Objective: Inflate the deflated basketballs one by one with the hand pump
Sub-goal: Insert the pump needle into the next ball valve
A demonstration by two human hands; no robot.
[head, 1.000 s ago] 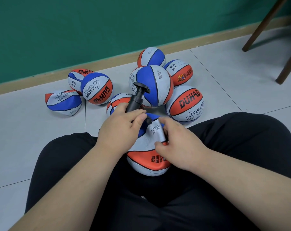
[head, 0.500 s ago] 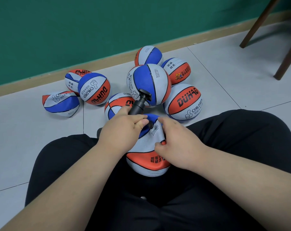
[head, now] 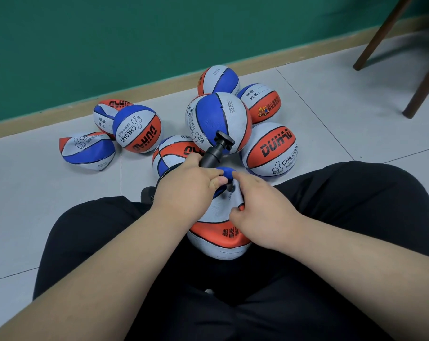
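Observation:
A limp red, white and blue basketball [head: 219,232] sits in my lap between my legs. My left hand [head: 186,187] grips the barrel of a black hand pump [head: 216,150], whose T-handle tilts up and to the right; its lower end is hidden behind my fingers at the top of the ball. My right hand [head: 260,212] holds the ball's upper right side, with the thumb on the red panel and the fingers curled over the white panel by the pump's tip.
Several more basketballs lie on the tiled floor ahead, some round like the one at the right [head: 270,150], some collapsed like the one at the far left [head: 88,151]. A green wall with a tan skirting runs behind. Dark chair legs [head: 378,38] stand at the upper right.
The pump has tilted lower and to the right, its handle sinking toward my left hand. My right hand has shifted slightly up the ball.

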